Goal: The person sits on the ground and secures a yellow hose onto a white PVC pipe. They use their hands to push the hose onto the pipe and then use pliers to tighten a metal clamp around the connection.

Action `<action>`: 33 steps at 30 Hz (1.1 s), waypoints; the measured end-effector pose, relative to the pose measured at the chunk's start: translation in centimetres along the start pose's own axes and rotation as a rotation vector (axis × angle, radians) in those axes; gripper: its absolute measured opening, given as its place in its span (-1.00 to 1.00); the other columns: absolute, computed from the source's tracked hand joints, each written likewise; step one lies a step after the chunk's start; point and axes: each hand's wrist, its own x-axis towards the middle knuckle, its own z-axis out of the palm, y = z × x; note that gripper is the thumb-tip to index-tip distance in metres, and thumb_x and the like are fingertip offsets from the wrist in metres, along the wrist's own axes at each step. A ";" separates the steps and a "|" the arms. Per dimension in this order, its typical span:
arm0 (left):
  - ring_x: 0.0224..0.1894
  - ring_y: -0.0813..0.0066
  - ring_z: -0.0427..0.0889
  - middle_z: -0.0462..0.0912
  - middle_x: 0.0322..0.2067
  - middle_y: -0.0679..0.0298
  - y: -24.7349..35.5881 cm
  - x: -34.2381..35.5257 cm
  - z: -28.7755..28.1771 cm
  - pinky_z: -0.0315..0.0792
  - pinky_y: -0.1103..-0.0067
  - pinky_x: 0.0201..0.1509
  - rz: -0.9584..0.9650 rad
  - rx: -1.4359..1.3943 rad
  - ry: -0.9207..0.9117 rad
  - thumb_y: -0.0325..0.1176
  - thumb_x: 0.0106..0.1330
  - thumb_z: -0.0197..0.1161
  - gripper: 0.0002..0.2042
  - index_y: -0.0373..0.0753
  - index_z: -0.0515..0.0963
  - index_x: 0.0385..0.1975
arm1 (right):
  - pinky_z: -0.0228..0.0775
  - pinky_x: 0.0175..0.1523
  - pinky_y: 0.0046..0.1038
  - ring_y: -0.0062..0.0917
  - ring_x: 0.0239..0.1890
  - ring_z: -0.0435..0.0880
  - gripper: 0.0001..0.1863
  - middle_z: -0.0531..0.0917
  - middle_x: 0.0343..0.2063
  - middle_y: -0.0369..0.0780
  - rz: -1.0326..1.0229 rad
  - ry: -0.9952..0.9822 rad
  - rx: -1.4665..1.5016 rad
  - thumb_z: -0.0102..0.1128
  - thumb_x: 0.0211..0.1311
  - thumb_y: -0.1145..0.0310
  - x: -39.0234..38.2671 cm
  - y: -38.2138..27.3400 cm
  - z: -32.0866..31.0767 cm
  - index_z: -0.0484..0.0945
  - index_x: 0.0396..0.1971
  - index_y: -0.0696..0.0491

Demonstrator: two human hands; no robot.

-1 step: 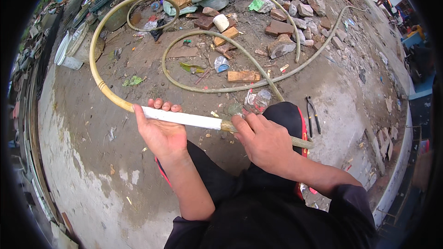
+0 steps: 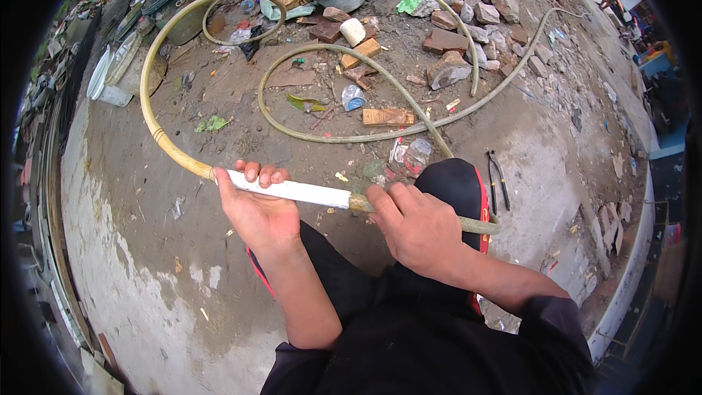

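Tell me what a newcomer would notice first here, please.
The central white tube catches the eye first: the left hand holds it, and the right hand grips the greenish hose beside its right end. A yellow hose curves up from the tube's left end. Pliers lie right of the right knee.

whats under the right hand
Hose shows on either side of the right hand, and a dark trouser leg lies beneath. The stretch of hose within the hand is covered, so it can't be seen.
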 end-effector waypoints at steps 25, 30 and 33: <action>-0.01 0.42 0.63 0.65 -0.05 0.16 1.9 -1.4 -0.1 0.55 0.41 0.04 0.329 1.364 -0.408 -0.30 0.34 0.43 -0.64 -0.28 0.55 0.05 | 0.47 -0.38 -0.18 -0.13 -0.44 0.68 -0.65 0.67 -0.46 -0.16 -0.225 0.010 -0.080 0.33 0.31 0.05 10.5 6.6 -5.7 0.61 -0.19 0.04; 0.07 0.30 0.65 0.68 -0.03 0.10 4.0 -1.3 8.2 0.49 0.46 0.12 1.178 1.708 -0.734 -0.41 0.15 0.55 -0.59 -0.28 0.60 0.00 | 0.47 -0.36 -0.21 -0.18 -0.43 0.68 -0.70 0.64 -0.46 -0.21 -0.520 0.041 -0.099 0.37 0.25 0.12 13.3 6.8 -9.3 0.62 -0.20 0.02; -0.23 0.34 0.71 0.72 -0.25 0.13 3.8 0.2 9.2 0.53 0.49 -0.14 0.963 1.838 -0.784 -0.36 0.13 0.58 -0.64 -0.31 0.65 -0.11 | 0.48 -0.34 -0.19 -0.19 -0.39 0.69 -0.69 0.65 -0.41 -0.21 -0.583 0.098 -0.197 0.37 0.25 0.12 14.8 7.5 -12.7 0.61 -0.18 0.02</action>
